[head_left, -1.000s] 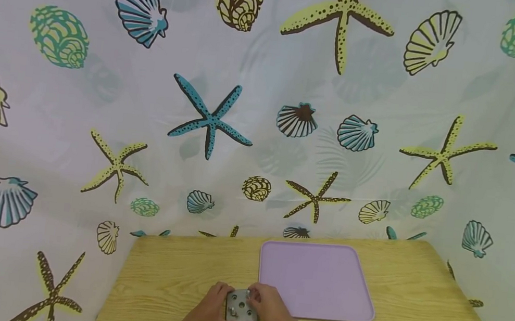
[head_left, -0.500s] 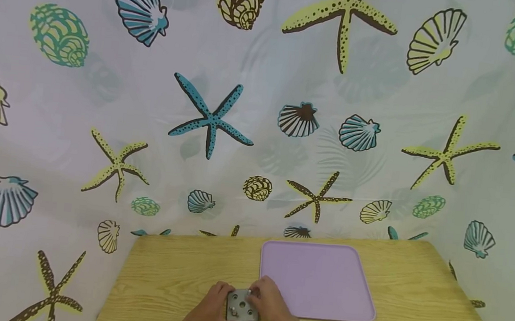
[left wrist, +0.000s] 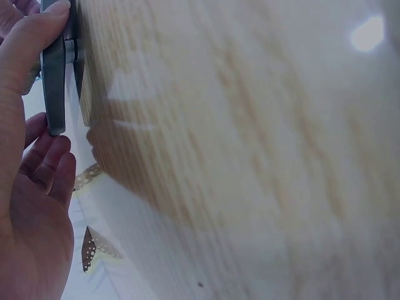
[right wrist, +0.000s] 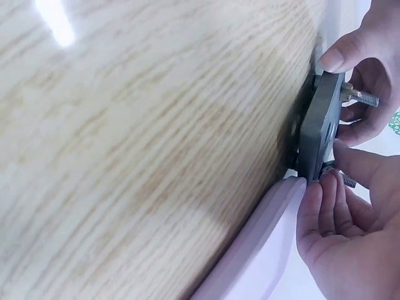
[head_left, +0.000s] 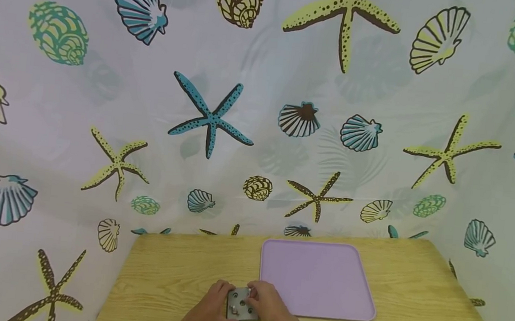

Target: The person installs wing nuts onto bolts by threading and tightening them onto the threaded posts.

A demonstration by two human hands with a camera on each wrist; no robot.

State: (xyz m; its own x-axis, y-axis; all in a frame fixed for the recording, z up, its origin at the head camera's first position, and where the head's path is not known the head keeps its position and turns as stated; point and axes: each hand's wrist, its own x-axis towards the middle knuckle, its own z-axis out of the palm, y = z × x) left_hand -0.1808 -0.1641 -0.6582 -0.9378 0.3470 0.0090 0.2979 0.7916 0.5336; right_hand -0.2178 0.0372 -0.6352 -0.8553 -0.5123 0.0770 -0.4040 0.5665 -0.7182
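A square grey metal plate with several holes lies between the hands at the front of the table. My left hand grips its left side, with the thumb along the near edge and fingertips at the far edge. Two threaded bolts stand up from the plate. One bolt, with a nut at its base, rises near the left hand in the right wrist view. At the other bolt, on the far right corner, my right hand pinches low around the thread. Its fingers partly hide what sits there.
A shallow lilac tray lies just behind and right of the plate, close to the right hand. The wood-grain table is bordered by a white curtain printed with shells and starfish.
The right fingers lift slightly at the far right bolt, then curl down around it again. The plate and the left hand hold nearly still.
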